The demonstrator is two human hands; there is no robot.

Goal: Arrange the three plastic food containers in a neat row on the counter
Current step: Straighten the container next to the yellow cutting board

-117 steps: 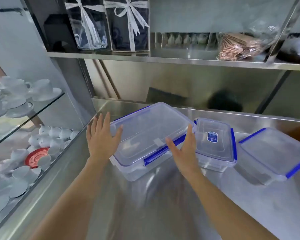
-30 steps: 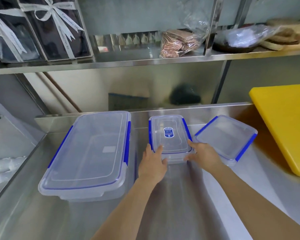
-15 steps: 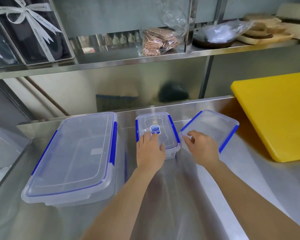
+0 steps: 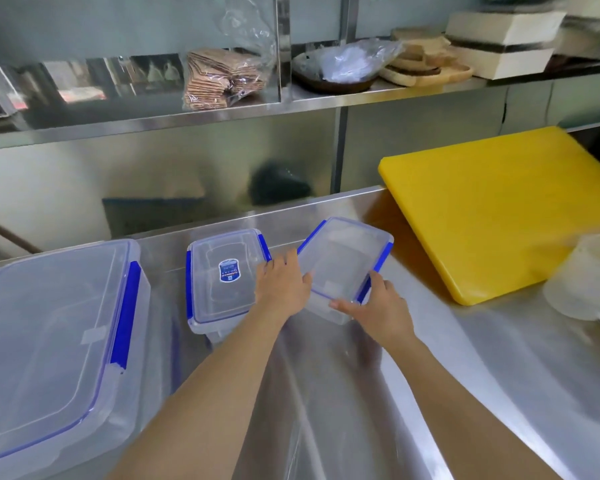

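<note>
Straightening of the third container [image 4: 347,261], by the look of things. Sits at the right end of the counter [image 4: 361,393], just beside the middle container [image 4: 222,282], skewed with its far end swung toward the yellow cutting board [image 4: 492,209]. No telling whether its base is off the steel or resting on it.

Grasped by both hands. Left hand [image 4: 284,285] on the left long side, fingers curled against the rim, thumb on the lid. Right hand [image 4: 378,306] clamped on the near right corner, thumb next to the blue clip, fingers wrapped along the near end.

Pivot rather than lift: hold the near end roughly in place with the right hand and draw the far end leftward with the left, turning until the long sides run parallel to those of the middle container. Take the large container [image 4: 56,334] and the middle one, both apparently squared to the back edge, as the reference. Match the gap between those two when setting the spacing, and bring the near end level with the middle container's near end. Keep pressure low and even, since such light, probably empty plastic likely skates on polished steel and overshoots. Avoid nudging the middle container with the left knuckles, which lie close beside it. Stay clear of the cutting board's edge and the white tub [image 4: 589,275] further right. Loosen both hands only once the box sits flat and true.
</note>
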